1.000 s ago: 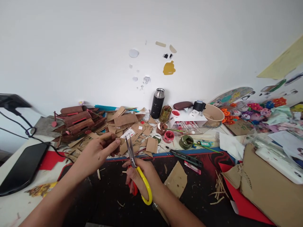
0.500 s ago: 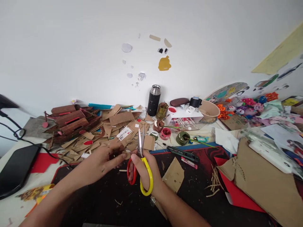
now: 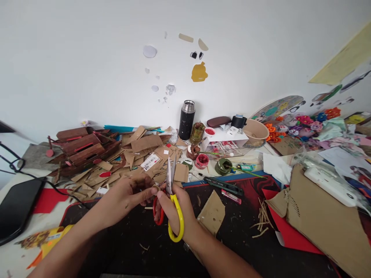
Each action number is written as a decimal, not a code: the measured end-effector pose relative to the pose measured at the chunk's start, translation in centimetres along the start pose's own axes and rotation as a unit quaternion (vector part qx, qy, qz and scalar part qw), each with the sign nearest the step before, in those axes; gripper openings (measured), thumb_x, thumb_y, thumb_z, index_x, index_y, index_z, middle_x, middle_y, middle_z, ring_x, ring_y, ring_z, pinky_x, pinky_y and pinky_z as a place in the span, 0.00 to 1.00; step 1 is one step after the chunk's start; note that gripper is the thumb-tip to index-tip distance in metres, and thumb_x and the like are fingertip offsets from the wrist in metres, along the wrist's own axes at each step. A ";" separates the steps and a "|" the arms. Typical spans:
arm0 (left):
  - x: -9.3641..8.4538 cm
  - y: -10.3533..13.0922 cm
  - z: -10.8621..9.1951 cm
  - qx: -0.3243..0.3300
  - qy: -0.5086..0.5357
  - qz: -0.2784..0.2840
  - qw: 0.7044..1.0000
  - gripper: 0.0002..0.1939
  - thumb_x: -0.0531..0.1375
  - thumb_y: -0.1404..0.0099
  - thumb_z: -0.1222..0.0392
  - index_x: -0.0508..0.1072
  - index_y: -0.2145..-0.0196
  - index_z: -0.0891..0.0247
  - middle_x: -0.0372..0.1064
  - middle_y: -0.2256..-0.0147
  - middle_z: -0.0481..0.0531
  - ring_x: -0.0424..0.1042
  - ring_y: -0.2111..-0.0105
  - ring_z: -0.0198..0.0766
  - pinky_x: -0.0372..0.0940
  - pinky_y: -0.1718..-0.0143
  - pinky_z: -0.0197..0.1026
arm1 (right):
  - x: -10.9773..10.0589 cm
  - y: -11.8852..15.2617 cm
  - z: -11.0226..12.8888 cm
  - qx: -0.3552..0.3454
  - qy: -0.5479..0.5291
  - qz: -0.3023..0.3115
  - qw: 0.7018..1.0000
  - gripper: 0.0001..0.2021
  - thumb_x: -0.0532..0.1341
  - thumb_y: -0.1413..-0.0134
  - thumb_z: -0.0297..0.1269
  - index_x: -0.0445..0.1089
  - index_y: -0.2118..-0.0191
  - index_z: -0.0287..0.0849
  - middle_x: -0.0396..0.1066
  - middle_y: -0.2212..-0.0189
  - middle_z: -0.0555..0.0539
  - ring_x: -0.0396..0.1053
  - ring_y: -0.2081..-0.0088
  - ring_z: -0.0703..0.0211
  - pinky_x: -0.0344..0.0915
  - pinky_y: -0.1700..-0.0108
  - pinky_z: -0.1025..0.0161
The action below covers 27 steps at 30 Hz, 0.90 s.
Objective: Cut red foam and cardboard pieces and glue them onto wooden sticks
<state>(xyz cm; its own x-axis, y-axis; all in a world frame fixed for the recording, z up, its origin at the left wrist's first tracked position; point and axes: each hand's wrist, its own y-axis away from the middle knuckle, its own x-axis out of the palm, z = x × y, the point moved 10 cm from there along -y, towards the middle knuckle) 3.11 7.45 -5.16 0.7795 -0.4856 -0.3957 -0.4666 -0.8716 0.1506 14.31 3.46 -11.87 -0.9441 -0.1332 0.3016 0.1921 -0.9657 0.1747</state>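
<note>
My right hand [image 3: 176,210] grips a pair of scissors [image 3: 170,175] with one yellow and one red handle; the blades point away from me and are slightly apart. Beside it, my left hand [image 3: 131,197] pinches a small brown piece [image 3: 156,188], which looks like cardboard and is mostly covered by the fingers. Both hands meet above the dark mat [image 3: 127,247], thumbs close together. Past the hands spreads a heap of cut cardboard pieces [image 3: 147,144]. A flat cardboard piece [image 3: 212,212] lies on the mat to the right of my right hand.
Brown cardboard boat models [image 3: 82,148] stand at the back left. Behind the hands are a black flask [image 3: 187,121], open paint jars [image 3: 202,161] and a utility knife [image 3: 223,185]. On the right lie twisted paper strips [image 3: 262,218] and a large cardboard sheet [image 3: 321,216]. A black tablet-like object [image 3: 21,208] sits left.
My right hand has shifted slightly left, bringing its thumb against the small piece at my left fingertips. The scissors moved along with it. The whole view has shifted a little.
</note>
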 end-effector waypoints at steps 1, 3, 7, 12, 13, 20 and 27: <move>-0.1 0.0 0.0 0.000 0.000 -0.004 1.000 0.21 0.64 0.31 0.38 0.79 0.67 0.58 0.76 0.71 0.50 0.75 0.71 0.42 0.72 0.69 0.40 | 0.0 0.0 -0.1 0.002 0.003 0.002 1.000 0.23 0.66 0.37 0.61 0.66 0.59 0.44 0.69 0.79 0.56 0.66 0.83 0.64 0.65 0.80 0.68; -0.4 -0.1 -0.2 -0.001 0.004 -0.013 1.000 0.22 0.64 0.31 0.36 0.80 0.67 0.58 0.76 0.71 0.50 0.75 0.72 0.42 0.72 0.69 0.40 | 0.1 0.0 -0.3 0.002 0.009 0.006 1.000 0.25 0.66 0.38 0.63 0.67 0.58 0.44 0.69 0.79 0.55 0.66 0.83 0.63 0.66 0.80 0.68; -1.3 -0.1 -0.1 -0.020 0.027 -0.041 0.999 0.24 0.65 0.34 0.33 0.80 0.68 0.59 0.77 0.72 0.51 0.75 0.73 0.43 0.72 0.70 0.41 | 0.3 0.2 -0.4 0.007 -0.002 0.016 1.000 0.27 0.65 0.38 0.66 0.67 0.57 0.43 0.68 0.78 0.55 0.67 0.82 0.63 0.66 0.80 0.68; -3.2 0.0 -0.2 -0.038 0.027 -0.097 0.994 0.26 0.69 0.41 0.30 0.80 0.71 0.58 0.78 0.73 0.51 0.76 0.72 0.45 0.73 0.69 0.42 | 0.4 0.3 -0.8 0.023 0.011 0.023 0.999 0.30 0.64 0.39 0.70 0.68 0.56 0.43 0.68 0.79 0.56 0.65 0.84 0.64 0.65 0.81 0.68; -3.7 0.1 -0.3 -0.035 0.023 -0.115 0.993 0.26 0.69 0.41 0.30 0.79 0.72 0.58 0.78 0.73 0.51 0.76 0.72 0.45 0.73 0.69 0.42 | 0.6 0.4 -1.0 0.026 0.022 0.033 0.999 0.30 0.64 0.38 0.70 0.68 0.56 0.43 0.67 0.79 0.56 0.65 0.84 0.64 0.64 0.82 0.68; -5.6 0.6 -0.6 -0.022 0.048 -0.177 0.983 0.25 0.71 0.42 0.33 0.74 0.74 0.57 0.74 0.78 0.48 0.73 0.77 0.42 0.70 0.73 0.41 | 1.4 1.3 -0.6 -0.014 0.201 0.090 0.975 0.23 0.60 0.29 0.62 0.74 0.56 0.45 0.69 0.76 0.52 0.68 0.81 0.62 0.62 0.79 0.68; -4.4 0.4 -0.3 -0.012 0.103 -0.157 0.982 0.19 0.72 0.39 0.42 0.75 0.72 0.58 0.74 0.77 0.47 0.74 0.77 0.40 0.71 0.74 0.40 | 1.4 1.5 0.0 -0.028 0.212 0.081 0.973 0.20 0.59 0.27 0.59 0.73 0.57 0.47 0.68 0.79 0.52 0.67 0.81 0.60 0.61 0.77 0.66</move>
<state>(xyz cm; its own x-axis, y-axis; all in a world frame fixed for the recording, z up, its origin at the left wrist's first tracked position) -0.38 9.20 -3.04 0.9529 -0.1931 -0.2340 -0.1809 -0.9808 0.0729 13.31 1.83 -11.21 -0.9303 -0.3541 -0.0959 0.3445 -0.9331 0.1028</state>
